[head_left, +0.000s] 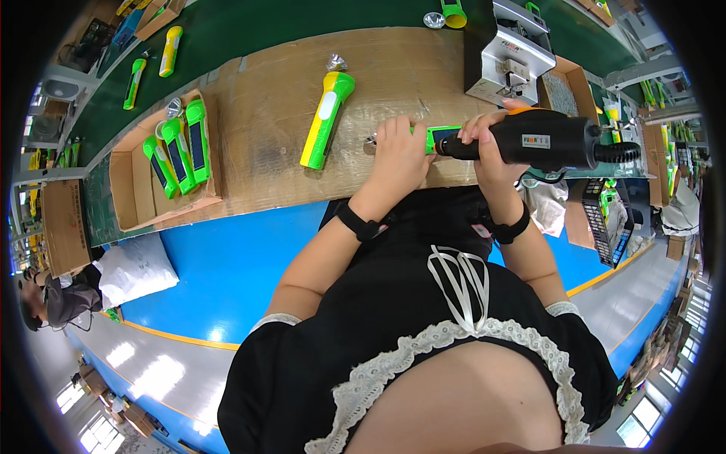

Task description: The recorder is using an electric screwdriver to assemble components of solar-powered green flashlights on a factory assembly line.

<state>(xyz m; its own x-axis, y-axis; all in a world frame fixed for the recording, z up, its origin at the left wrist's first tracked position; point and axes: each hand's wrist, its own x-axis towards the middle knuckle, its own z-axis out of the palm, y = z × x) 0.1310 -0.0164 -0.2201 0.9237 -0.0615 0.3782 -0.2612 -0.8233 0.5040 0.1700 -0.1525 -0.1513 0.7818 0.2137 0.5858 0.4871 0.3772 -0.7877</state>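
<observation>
My left hand is closed round a green flashlight with a dark panel, lying sideways at the front of the cardboard-covered bench. My fingers hide much of it, and a shiny piece shows just left of them. In my right hand is a black electric screwdriver, held level with its nose pointing left at the flashlight; I cannot tell whether its bit sits on a screw. A yellow and green flashlight lies left of my hands, with a silver reflector beyond its head.
At left, an open cardboard box holds several green flashlights. A grey and white machine stands at the back right, beside a box of small metal parts. More flashlights lie on the green surface beyond. Another person is at far left.
</observation>
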